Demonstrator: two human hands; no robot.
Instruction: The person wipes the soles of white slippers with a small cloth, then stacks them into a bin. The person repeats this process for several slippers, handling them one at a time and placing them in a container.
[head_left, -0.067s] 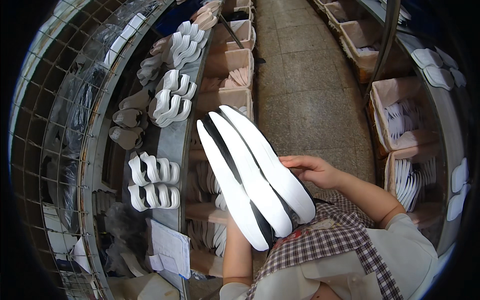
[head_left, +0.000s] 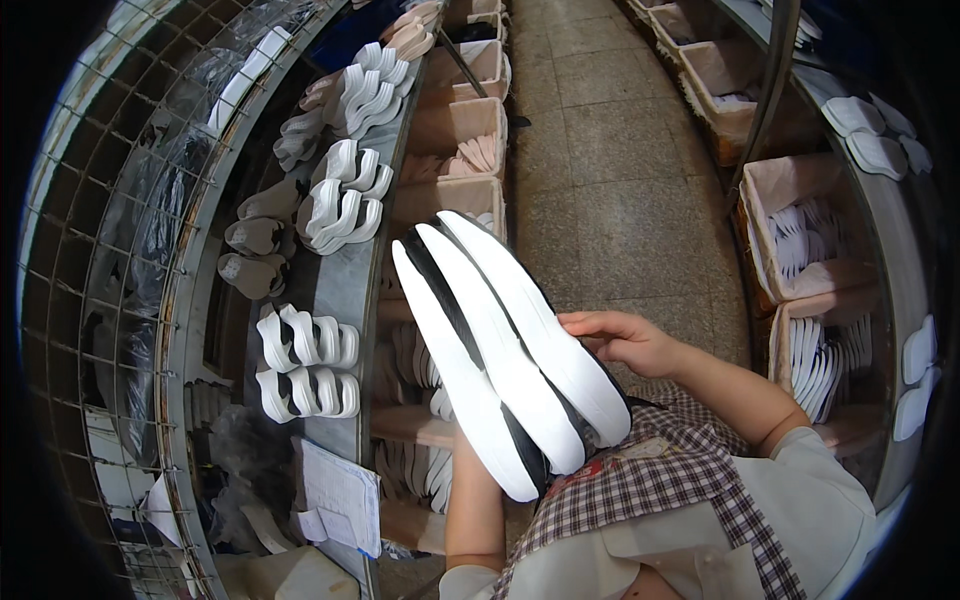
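Three white shoe soles [head_left: 500, 355] with black parts showing between them are held upright side by side in front of my body, tilted with their far ends to the left. My right hand [head_left: 632, 340] grips the right edge of the outermost sole; its fingers lie along the edge and some of them are hidden behind it. My left forearm rises from the lower edge and goes in behind the soles, which hide my left hand. The near ends of the soles are close to a checked apron [head_left: 640, 490].
Left, a metal shelf [head_left: 335, 280] bears rows of white soles [head_left: 310, 338] and a clipboard with papers [head_left: 340, 497]. Below it stand lined baskets [head_left: 460, 125] of soles. Wire mesh [head_left: 110, 200] flanks the far left. Across the tiled aisle [head_left: 630, 230], more baskets [head_left: 795, 190] line the right.
The soles have shifted very slightly to the left at their far ends. Both arms stay in practically the same place.
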